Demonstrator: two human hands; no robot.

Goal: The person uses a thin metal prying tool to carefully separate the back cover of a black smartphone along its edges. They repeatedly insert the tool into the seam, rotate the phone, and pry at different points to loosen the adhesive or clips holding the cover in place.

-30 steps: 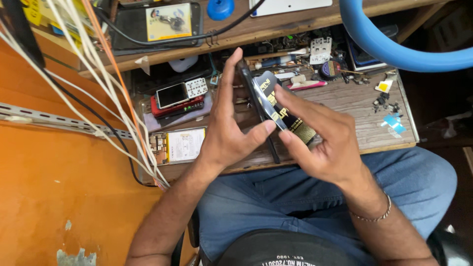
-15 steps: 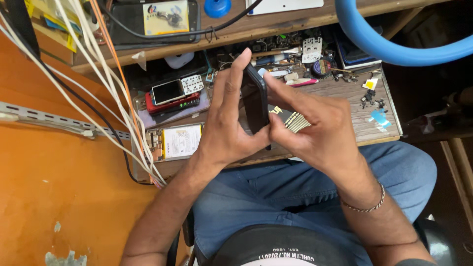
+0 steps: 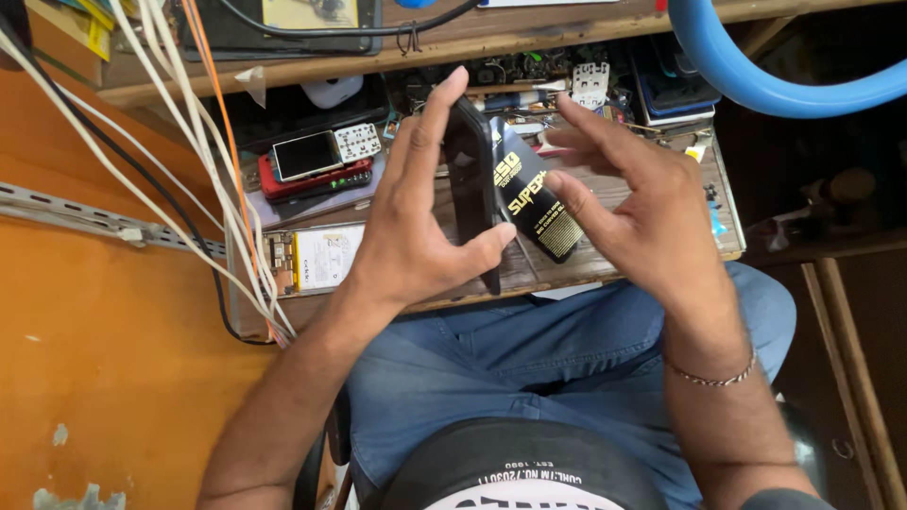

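View from above of a person seated at a cluttered wooden workbench. Just past the hands, a long black packet with yellow lettering lies slanted on the bench. To the left lie a small handset with a lit screen and white keypad on a red phone, and nearer the bench edge an opened phone with a pale rectangular battery label. A yellow-and-black label sits on a dark tray on the upper shelf. White and orange cables hang across the left side, and a blue hose curves at the top right.

The left hand grips a dark phone held on edge, thumb pressed near its lower end and fingers stretched up along its far side. The right hand is open with fingers spread, its fingertips touching the black packet just beside the phone. The phone stands between the two hands, above the bench's near edge.
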